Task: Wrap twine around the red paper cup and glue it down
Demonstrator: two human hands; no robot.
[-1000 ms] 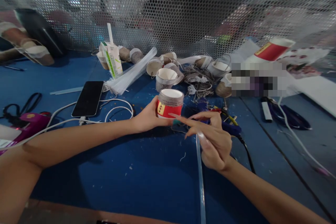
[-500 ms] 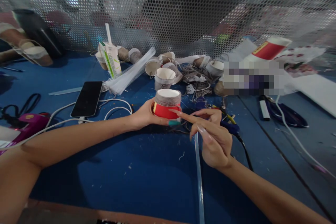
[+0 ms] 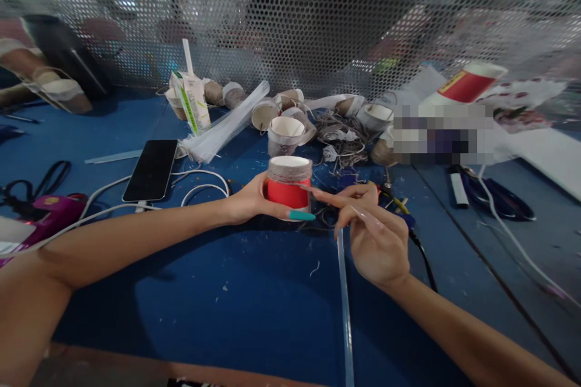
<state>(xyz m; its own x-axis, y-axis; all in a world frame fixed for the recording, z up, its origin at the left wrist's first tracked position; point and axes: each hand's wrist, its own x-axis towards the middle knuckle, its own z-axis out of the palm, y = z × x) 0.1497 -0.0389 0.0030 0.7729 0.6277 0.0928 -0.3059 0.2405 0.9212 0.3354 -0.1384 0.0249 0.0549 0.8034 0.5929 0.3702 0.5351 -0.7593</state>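
One red cup [image 3: 288, 193] is clamped in the left hand [image 3: 252, 198]; grip snugly, without squashing. The right hand [image 3: 381, 245] has its fingers apart, one pointing; touch lightly.

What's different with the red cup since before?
The red-and-white cup wound with grey cord turned; its yellow patch slid left out of sight. The right hand raised its pointing fingertip nearer the cord. The left hand still holds the cup; the black phone stayed put.

Dim, uneven light is cast with glare at the upper right, soft shadows are thrown lower left, and edges are stretched.
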